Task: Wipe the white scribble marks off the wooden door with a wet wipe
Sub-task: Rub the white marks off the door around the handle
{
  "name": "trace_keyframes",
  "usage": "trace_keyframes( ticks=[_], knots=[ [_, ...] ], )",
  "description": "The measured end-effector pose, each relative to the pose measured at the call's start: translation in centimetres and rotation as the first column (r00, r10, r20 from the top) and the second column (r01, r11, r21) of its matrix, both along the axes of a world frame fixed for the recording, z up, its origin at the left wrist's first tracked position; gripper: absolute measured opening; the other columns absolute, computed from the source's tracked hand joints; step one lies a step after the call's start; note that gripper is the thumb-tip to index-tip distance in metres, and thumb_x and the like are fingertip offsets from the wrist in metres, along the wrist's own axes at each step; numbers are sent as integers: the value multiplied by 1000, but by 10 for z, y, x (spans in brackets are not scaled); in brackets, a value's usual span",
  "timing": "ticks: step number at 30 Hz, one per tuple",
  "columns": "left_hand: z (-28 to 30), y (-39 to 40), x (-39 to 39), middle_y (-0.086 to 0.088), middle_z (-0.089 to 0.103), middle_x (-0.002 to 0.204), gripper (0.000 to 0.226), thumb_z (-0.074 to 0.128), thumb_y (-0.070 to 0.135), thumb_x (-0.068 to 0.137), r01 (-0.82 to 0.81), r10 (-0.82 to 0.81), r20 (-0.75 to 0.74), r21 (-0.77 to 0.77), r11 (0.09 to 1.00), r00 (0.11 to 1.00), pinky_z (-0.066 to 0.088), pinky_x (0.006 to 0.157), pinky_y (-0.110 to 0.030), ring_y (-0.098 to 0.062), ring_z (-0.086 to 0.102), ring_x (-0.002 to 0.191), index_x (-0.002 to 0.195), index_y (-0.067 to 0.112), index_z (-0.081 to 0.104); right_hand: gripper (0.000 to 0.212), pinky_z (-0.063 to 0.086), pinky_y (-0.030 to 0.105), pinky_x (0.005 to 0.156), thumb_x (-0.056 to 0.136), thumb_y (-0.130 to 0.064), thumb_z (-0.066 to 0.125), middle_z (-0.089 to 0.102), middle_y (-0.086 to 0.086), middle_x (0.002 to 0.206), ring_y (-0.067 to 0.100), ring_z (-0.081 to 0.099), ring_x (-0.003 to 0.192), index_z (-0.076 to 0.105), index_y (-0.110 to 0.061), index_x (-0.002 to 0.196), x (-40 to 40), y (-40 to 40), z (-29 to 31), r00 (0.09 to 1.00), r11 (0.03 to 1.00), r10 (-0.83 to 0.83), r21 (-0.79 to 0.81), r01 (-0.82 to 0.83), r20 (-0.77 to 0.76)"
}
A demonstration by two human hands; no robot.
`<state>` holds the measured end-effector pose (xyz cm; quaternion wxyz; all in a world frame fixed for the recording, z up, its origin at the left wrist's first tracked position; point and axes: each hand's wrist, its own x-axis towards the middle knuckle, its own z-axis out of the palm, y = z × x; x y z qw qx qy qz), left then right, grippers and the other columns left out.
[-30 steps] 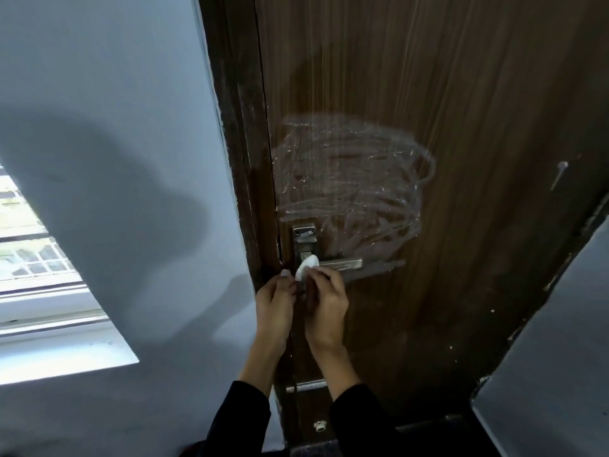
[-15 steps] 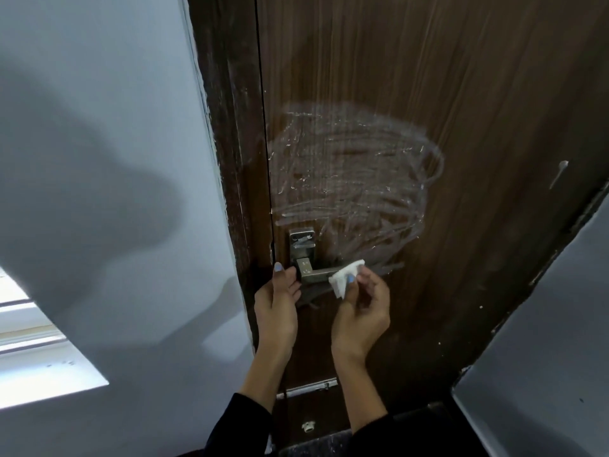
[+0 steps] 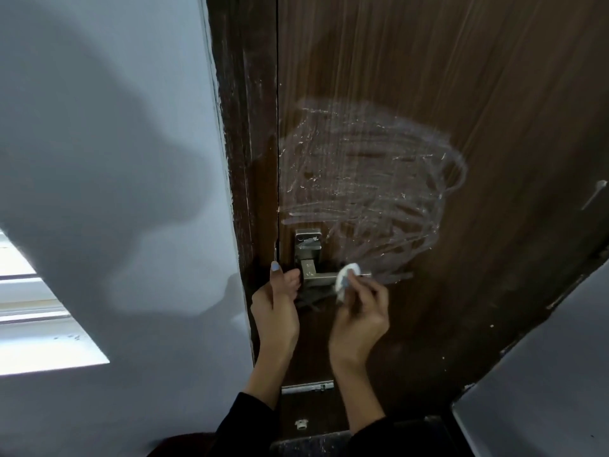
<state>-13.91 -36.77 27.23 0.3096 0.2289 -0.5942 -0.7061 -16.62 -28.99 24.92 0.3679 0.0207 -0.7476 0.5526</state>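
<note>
A dark wooden door [image 3: 461, 77] fills the upper right of the head view. A wide patch of white scribble marks [image 3: 369, 189] covers it above the metal lever handle [image 3: 316, 273]. My right hand [image 3: 361, 319] pinches a small white wet wipe [image 3: 346, 275] at the handle's right end, just below the scribbles. My left hand [image 3: 276, 308] is held at the door's left edge beside the handle plate, fingers loosely curled, nothing in it.
The dark door frame [image 3: 244, 159] and a pale wall [image 3: 115, 159] lie to the left, with a window sill [image 3: 49, 344] low on the left. A grey wall [image 3: 543, 390] stands at the lower right. A metal latch [image 3: 308, 387] sits low on the door.
My hands have parted: the right one took the wipe rightward along the handle, and the left stayed at the door edge. The view has shifted closer to the door.
</note>
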Motion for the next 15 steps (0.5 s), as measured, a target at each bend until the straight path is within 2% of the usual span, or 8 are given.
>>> trace_keyframes(
  ticks=[2, 3, 5, 8, 11, 13, 15],
  knots=[
    [-2, 2, 0, 8, 68, 90, 51, 29, 43, 98, -27, 27, -9, 5, 1000, 1000, 50, 83, -21, -5, 66, 89, 106, 11, 68, 22, 47, 8, 75, 82, 9, 57, 64, -12, 93, 1, 60, 84, 67, -5, 96, 11, -18, -3, 978, 980, 200, -26, -199, 56],
    [-3, 2, 0, 7, 70, 90, 48, 30, 43, 99, -38, 38, -12, 8, 999, 999, 50, 80, -20, -6, 67, 89, 102, 15, 68, 22, 48, 11, 75, 83, 8, 57, 65, -10, 92, 3, 61, 85, 67, -9, 94, 13, -21, -3, 968, 969, 245, 14, -246, 51],
    [-4, 3, 0, 3, 71, 93, 46, 29, 40, 101, -54, 55, -14, 19, 998, 998, 50, 79, -19, -7, 68, 89, 99, 17, 68, 26, 47, 11, 81, 76, 11, 64, 65, 5, 99, 13, 61, 89, 69, -6, 95, 14, -14, 0, 960, 953, 280, 113, -279, 12],
    [-4, 4, -4, -2, 69, 96, 54, 26, 40, 102, -70, 70, 1, 23, 997, 998, 52, 85, -23, -11, 67, 91, 104, 7, 69, 30, 39, 0, 82, 71, 16, 65, 62, 16, 97, 21, 60, 86, 70, 2, 97, -3, 11, 4, 991, 990, 132, 54, -132, 6],
    [-3, 7, -5, -2, 69, 96, 57, 26, 41, 101, -92, 91, 16, 16, 996, 996, 52, 87, -26, -13, 68, 92, 107, 4, 69, 30, 39, 1, 84, 77, 10, 60, 57, 5, 103, 10, 54, 92, 67, -3, 103, -6, 14, 1, 1000, 993, -9, 117, 8, 13],
    [-4, 8, -4, -1, 70, 97, 55, 28, 42, 101, -105, 105, 5, -1, 995, 994, 52, 86, -25, -11, 68, 92, 107, 6, 69, 21, 46, 9, 79, 87, -5, 56, 60, -10, 100, 5, 58, 90, 65, -17, 101, 3, -5, -1, 982, 982, 181, 47, -184, 46],
    [-5, 8, -2, 1, 73, 95, 52, 29, 41, 101, -106, 105, -18, -37, 994, 994, 52, 81, -19, -8, 69, 89, 103, 10, 71, 11, 51, 19, 76, 92, -21, 55, 63, -9, 98, 9, 61, 92, 63, -26, 98, 12, -19, -6, 950, 933, 309, 180, -313, 48]
  ],
)
